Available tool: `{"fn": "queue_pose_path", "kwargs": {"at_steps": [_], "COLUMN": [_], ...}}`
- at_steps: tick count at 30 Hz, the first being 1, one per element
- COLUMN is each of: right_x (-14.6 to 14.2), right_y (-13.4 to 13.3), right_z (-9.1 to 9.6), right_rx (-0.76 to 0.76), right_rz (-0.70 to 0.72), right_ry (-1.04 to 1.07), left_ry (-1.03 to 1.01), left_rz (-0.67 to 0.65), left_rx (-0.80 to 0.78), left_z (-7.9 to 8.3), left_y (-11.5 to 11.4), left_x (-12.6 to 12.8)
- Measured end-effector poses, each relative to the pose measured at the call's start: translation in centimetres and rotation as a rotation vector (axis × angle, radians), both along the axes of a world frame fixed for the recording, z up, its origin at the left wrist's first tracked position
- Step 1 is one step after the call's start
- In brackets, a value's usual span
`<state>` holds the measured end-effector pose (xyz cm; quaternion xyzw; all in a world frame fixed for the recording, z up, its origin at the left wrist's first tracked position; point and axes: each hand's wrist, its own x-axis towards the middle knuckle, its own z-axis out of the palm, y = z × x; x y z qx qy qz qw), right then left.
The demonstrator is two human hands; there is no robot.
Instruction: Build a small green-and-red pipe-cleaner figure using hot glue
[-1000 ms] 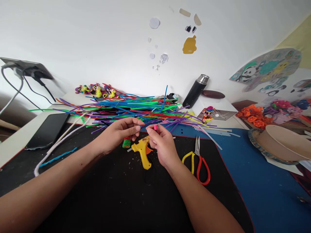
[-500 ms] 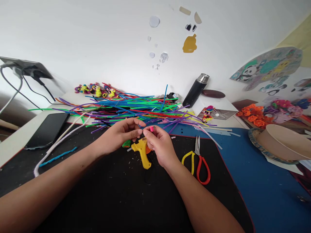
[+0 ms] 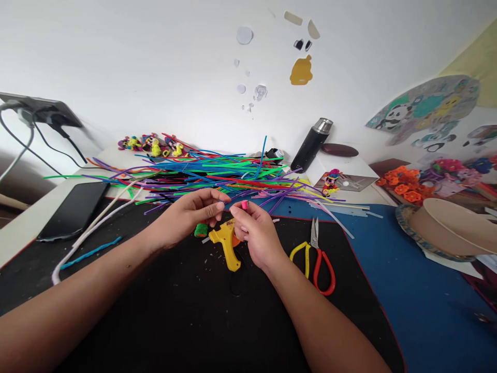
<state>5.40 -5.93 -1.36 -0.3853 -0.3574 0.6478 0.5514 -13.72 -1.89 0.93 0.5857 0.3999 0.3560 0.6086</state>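
My right hand [image 3: 258,233] is closed on a small bright pink piece [image 3: 245,205], pinched between thumb and forefinger; most of it is hidden. Close by on the left, my left hand [image 3: 196,215] has thumb and forefinger pressed together, and whatever they hold is too small to make out. Beneath both hands a yellow glue gun [image 3: 229,246] lies on the black mat [image 3: 166,316]. A green coiled piece [image 3: 201,230] sits beside its nozzle end. To the right of my right hand are scissors [image 3: 316,254] with one yellow and one red handle.
A wide pile of coloured pipe cleaners [image 3: 209,173] runs along the wall. A phone [image 3: 73,210] and a twisted blue pipe cleaner [image 3: 91,253] lie at left. At right are a black flask [image 3: 311,145], a small figure [image 3: 331,182] and a beige bowl [image 3: 458,228].
My fingertips have drawn slightly apart, the left hand shifting a little left. The pink piece stays in my right hand. The whole view has shifted slightly.
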Motion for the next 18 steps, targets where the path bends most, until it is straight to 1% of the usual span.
{"fn": "queue_pose_path", "kwargs": {"at_steps": [4,9,14,18], "right_x": [0.1,0.12,0.17,0.27], "right_y": [0.15,0.28,0.27,0.22], "right_z": [-0.09,-0.37,-0.3,-0.06], "right_rx": [-0.024,-0.034,-0.043,-0.055], "right_rz": [-0.005,-0.027,-0.03,-0.028], "right_ry": [0.03,0.047,0.056,0.069], "left_ry": [-0.059,-0.229,-0.229,-0.268], "left_rz": [0.048,0.203,0.275,0.321], "left_rx": [0.01,0.004,0.042,0.022], "left_z": [-0.03,0.12,0.32,0.56], "left_y": [0.09,0.71,0.75,0.77], "left_x": [0.07,-0.13,0.11,-0.05]}}
